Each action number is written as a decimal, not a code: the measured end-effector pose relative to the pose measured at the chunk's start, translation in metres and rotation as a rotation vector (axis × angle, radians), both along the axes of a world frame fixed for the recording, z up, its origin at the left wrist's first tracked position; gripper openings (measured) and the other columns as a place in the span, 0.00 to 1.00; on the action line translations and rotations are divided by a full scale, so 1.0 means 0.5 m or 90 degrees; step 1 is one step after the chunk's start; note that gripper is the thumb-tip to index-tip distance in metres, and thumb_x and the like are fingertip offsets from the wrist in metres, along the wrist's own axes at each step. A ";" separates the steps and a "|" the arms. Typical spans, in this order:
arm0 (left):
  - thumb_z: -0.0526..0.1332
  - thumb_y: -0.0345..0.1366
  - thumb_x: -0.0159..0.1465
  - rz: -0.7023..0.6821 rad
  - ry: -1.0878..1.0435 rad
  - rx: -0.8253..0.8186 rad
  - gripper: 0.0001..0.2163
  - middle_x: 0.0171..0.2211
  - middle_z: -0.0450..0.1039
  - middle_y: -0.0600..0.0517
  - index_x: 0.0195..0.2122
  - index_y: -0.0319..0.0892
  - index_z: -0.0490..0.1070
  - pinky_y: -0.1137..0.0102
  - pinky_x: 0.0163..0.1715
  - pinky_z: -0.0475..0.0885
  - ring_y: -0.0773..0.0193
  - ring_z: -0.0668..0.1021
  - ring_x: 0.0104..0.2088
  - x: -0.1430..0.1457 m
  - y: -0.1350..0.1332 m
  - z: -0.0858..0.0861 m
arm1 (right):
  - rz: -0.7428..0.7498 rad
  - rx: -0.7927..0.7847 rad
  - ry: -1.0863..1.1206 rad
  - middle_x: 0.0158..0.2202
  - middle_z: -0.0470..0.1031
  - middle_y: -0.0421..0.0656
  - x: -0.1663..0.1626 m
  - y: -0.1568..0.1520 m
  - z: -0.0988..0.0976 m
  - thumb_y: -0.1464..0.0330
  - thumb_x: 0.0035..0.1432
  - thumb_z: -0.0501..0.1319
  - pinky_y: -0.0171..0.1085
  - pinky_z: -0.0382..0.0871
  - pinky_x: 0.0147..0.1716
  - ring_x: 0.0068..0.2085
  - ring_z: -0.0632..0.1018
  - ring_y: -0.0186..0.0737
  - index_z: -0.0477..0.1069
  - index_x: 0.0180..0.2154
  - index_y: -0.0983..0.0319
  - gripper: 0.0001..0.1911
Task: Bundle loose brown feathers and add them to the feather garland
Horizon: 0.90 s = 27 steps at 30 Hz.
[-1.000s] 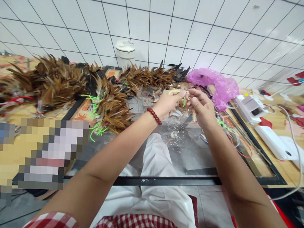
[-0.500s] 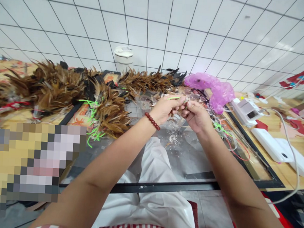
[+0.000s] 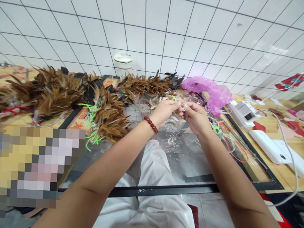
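Over the middle of the glass-topped frame, my left hand [image 3: 164, 111] and my right hand [image 3: 195, 118] meet fingertip to fingertip, both pinched closed. A short bright green string [image 3: 174, 99] sticks up at my left fingers. Between the fingertips shows a small pale bit [image 3: 183, 109], too small to name and partly hidden by my right fingers. Just behind my hands lie loose pale feathers [image 3: 155, 102]. A long brown feather bundle [image 3: 144, 84] stretches along the back. Another brown feather bundle [image 3: 111, 117], with green strings [image 3: 92, 116] at its end, is left of my left hand.
At the far left is a large pile of brown feathers [image 3: 58, 95]. A white lidded cup [image 3: 122, 62] stands by the tiled wall. Behind my right hand lies a pink plastic bag [image 3: 211, 93]. White devices [image 3: 267, 145] and a cable [image 3: 291, 152] are at the right.
Both hands appear slightly lower in the view, as does the whole background. The green string has gone from lying along my left hand to pointing more upright. My fingers stay pinched together.
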State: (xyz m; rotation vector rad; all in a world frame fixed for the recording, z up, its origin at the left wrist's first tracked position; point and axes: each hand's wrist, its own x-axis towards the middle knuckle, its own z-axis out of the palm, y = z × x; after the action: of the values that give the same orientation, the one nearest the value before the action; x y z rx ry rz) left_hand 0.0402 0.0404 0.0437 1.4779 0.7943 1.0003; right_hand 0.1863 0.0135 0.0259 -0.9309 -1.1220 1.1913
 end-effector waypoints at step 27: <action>0.65 0.32 0.61 0.064 -0.297 -0.316 0.05 0.24 0.74 0.54 0.31 0.36 0.71 0.79 0.22 0.67 0.75 0.75 0.21 0.007 -0.007 -0.012 | -0.224 0.329 -0.487 0.26 0.78 0.39 0.004 -0.004 -0.023 0.66 0.58 0.61 0.34 0.68 0.30 0.27 0.75 0.33 0.78 0.34 0.60 0.07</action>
State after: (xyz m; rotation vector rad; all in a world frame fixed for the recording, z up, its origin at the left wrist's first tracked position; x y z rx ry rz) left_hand 0.0435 0.0371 0.0375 0.7474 0.7097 1.0730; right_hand 0.1884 0.0114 0.0145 -1.1352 -1.6731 0.2023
